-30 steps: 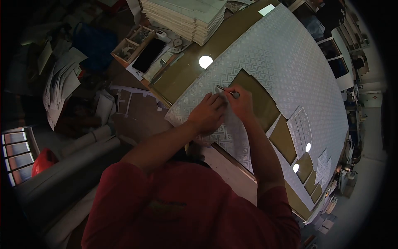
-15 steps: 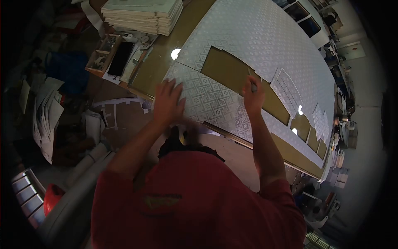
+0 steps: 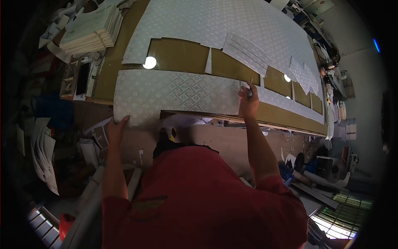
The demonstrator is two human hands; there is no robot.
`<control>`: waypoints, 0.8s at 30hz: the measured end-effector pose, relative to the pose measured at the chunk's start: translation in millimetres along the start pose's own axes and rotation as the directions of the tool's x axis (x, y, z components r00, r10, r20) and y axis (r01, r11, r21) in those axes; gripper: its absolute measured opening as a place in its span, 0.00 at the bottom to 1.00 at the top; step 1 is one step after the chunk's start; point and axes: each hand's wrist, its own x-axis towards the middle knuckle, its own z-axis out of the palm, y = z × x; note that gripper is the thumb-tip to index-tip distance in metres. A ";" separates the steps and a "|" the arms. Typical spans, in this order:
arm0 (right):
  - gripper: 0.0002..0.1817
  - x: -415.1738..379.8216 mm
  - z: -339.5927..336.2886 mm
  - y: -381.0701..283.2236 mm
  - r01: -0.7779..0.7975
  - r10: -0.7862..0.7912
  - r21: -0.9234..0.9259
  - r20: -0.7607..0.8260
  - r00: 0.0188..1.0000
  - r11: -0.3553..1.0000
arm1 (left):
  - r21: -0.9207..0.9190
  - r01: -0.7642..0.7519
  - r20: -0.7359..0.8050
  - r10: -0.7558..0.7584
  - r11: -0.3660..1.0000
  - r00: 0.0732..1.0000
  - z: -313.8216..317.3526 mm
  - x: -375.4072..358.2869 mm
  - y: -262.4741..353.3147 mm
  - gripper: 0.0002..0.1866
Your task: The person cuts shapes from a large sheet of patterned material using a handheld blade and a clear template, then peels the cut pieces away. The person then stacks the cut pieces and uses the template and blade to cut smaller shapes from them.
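Note:
A long cut piece of pale patterned sheet (image 3: 190, 91) lies along the near edge of the table, its left part overhanging the front. My left hand (image 3: 118, 125) grips its lower left corner, thumb on top and fingers beneath. At the right end of the piece is my right hand (image 3: 249, 101), closed round a small slim tool (image 3: 250, 94) with a grey rounded end, its kind not plain. Those fingers also touch the sheet's right edge. Beyond lies the large patterned sheet (image 3: 207, 20) with an opening cut out, the brown tabletop (image 3: 182, 56) showing through.
Several narrow strips and offcuts (image 3: 246, 52) lie on the right of the table. A stack of pale sheets (image 3: 93, 31) stands at the back left, near a wooden tray (image 3: 68, 79) and a dark phone (image 3: 83, 79). Rolls (image 3: 89, 191) lean at lower left.
The cut piece has come away from the large sheet toward me, widening the gap. My left hand has moved from lying flat on it to gripping its corner. The view has shifted.

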 end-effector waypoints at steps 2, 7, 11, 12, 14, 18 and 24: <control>0.13 0.6 -20.5 6.0 0.004 -0.004 0.026 0.019 1.000 1.000 | -0.027 0.089 0.083 -0.086 0.996 0.993 -30.8 -27.6 9.5 0.33; 0.08 -15.5 -53.5 22.3 0.144 -0.136 -0.075 0.105 0.985 0.987 | -0.332 -0.108 -0.132 0.067 0.937 0.989 -72.7 -105.4 51.4 0.25; 0.07 -47.5 -44.9 -7.4 0.469 -0.470 0.060 0.211 0.857 0.881 | -0.292 -0.267 -0.366 0.150 0.918 0.918 -96.4 -173.6 119.3 0.22; 0.07 -57.8 -41.3 -21.6 0.433 -0.443 0.101 0.260 0.858 0.896 | -0.209 -0.313 -0.429 0.200 0.926 0.881 -96.0 -189.7 142.3 0.23; 0.06 -76.5 -35.9 -34.4 0.402 -0.433 0.160 0.318 0.844 0.902 | -0.307 -0.358 -0.502 0.169 0.882 0.848 -102.0 -215.1 173.5 0.22; 0.07 -148.2 -15.3 -55.9 0.393 -0.491 0.296 0.558 0.669 0.871 | -0.418 -0.541 -0.659 0.167 0.730 0.734 -128.9 -255.5 201.6 0.21; 0.23 -257.1 55.7 -89.2 0.176 -0.455 0.420 0.824 0.337 0.890 | -0.426 -0.648 -0.739 0.170 0.631 0.652 -166.0 -302.1 214.8 0.17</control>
